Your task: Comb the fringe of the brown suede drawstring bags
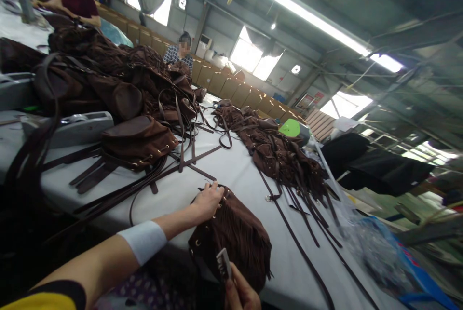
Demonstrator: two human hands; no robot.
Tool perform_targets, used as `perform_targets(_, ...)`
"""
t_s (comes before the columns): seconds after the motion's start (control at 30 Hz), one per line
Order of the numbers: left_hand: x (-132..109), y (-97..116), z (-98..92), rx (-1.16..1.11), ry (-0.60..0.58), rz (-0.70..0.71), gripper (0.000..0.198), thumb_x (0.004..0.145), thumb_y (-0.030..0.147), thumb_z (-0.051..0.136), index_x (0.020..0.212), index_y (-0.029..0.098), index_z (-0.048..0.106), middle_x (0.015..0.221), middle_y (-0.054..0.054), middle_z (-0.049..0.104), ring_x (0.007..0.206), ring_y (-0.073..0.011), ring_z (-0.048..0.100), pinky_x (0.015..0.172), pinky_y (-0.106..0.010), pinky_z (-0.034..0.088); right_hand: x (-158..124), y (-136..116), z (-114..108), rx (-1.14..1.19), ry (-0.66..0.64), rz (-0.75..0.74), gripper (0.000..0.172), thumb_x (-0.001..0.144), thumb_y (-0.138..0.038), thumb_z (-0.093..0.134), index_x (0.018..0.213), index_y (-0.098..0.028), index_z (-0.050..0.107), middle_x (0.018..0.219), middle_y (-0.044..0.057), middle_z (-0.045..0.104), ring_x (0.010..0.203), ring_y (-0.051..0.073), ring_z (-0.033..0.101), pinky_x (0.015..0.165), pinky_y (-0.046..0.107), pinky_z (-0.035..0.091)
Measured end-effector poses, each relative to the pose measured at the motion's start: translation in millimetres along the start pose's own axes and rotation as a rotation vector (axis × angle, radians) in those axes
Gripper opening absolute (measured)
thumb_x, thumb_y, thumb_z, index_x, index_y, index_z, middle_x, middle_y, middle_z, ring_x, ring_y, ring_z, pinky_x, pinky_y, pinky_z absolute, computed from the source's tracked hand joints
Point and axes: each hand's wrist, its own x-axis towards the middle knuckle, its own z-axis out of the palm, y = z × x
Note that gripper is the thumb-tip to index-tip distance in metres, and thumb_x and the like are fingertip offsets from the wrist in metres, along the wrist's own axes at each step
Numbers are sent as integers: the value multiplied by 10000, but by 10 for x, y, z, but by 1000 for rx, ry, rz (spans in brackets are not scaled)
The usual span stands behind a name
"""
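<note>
A dark brown fringed bag [240, 233] with brass eyelets lies at the near edge of the white table, its fringe hanging towards the right. My left hand [208, 202] grips the bag's upper edge, fingers closed over the rim by the eyelets. Low in the view, in front of the bag, my right hand [244, 290] is closed on a small pale flat piece with dark markings [223, 262]. The exact kind of that piece does not show. Part of my right hand is cut off by the frame's bottom edge.
More brown bags pile up at the left [126, 100] and right [275, 148], with long straps [296, 247] trailing over the white table [231, 170]. A grey tape dispenser [83, 127] stands at left. Clear plastic bags [383, 252] sit at right. Two people work beyond.
</note>
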Motion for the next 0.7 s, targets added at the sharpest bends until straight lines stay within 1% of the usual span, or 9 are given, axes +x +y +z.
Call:
perform_targets(0.07,-219,-14,-22,12,22,108,530,745,72,513,1254,216,482,1469,-123,344,1314,-325,315,1023,-484,341,34,-69,8,155,6,53,717,699,-648,641,1207,-142,618,449,-53,441,375,72,327,356,190,266)
perform_targets(0.1,-344,-12,-12,-27,11,189,564,729,60,506,1262,242,470,1483,-82,332,1337,-293,285,1065,-456,297,47,-104,14,209,17,74,728,687,-641,659,1218,-145,607,453,-57,440,378,67,321,355,181,251)
perform_targets(0.17,-572,-10,70,-155,-69,360,528,722,100,522,1220,271,477,1379,-42,470,1275,-233,383,1093,-390,266,72,-172,31,281,19,122,738,673,-620,688,1239,-157,589,459,-59,445,381,65,329,350,169,236)
perform_targets(0.23,-715,-21,229,-186,-167,491,333,774,186,518,1098,261,509,1118,-20,625,1079,-199,537,1053,-372,307,100,-225,50,324,-25,172,756,663,-602,709,1259,-158,572,453,-60,449,379,65,341,347,164,238)
perform_targets(0.27,-742,-32,325,-141,-201,528,213,805,221,501,1015,249,520,991,-7,650,973,-187,574,1010,-366,344,115,-240,58,343,-58,197,767,663,-600,713,1271,-157,560,443,-63,444,376,65,344,349,164,245)
perform_targets(0.33,-711,-59,508,-9,-213,585,62,832,231,472,880,223,511,850,-5,648,836,-179,587,899,-340,406,134,-242,68,386,-103,250,791,663,-603,714,1296,-164,536,416,-80,410,363,58,331,354,162,256)
perform_targets(0.43,-539,-89,684,83,-224,662,94,760,198,534,850,205,511,790,-31,651,749,-197,592,781,-328,444,115,-180,64,431,-80,298,798,646,-606,726,1298,-188,534,397,-101,367,341,42,292,348,153,253)
perform_targets(0.57,-325,-90,763,168,-256,795,96,736,219,584,821,193,547,725,-43,662,657,-197,598,707,-323,463,34,-73,49,431,20,268,749,664,-595,718,1280,-201,554,386,-96,379,321,33,268,337,151,245)
perform_targets(0.7,-216,-83,817,220,-275,882,89,751,230,603,819,181,574,737,-58,683,639,-200,610,710,-332,480,-11,-48,14,439,45,246,755,622,-608,739,1236,-192,598,378,-83,395,314,37,255,330,168,239)
